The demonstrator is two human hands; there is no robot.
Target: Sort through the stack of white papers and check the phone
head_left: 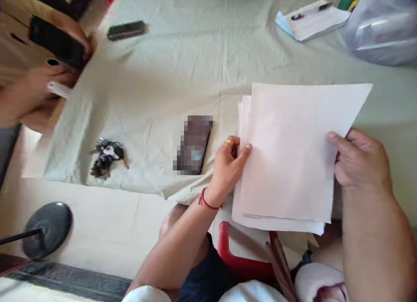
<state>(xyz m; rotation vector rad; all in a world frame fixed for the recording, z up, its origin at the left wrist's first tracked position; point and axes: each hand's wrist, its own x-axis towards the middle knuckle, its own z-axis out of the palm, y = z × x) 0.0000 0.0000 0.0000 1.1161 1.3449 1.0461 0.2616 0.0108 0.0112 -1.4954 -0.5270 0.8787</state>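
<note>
A loose stack of white paper sheets (289,154) is held upright-tilted over the table's near edge, its top sheet looking blank. My left hand (230,163), with a ring and a red string bracelet, pinches the stack's left edge, thumb on the front. On the right edge, my right hand (363,160) grips the sheets with its thumb in front; its other fingers are partly hidden behind. More sheets peek out at the left and bottom of the stack. Just left of my left hand lies a phone (197,150), partly pixelated.
A cloth-covered table (169,71) bears a bunch of keys (107,156), a dark oblong case (126,30), a notepad with a pen (312,21) and a plastic bag (384,32). At left, another person holds a dark phone (56,41). A red chair (243,263) stands below.
</note>
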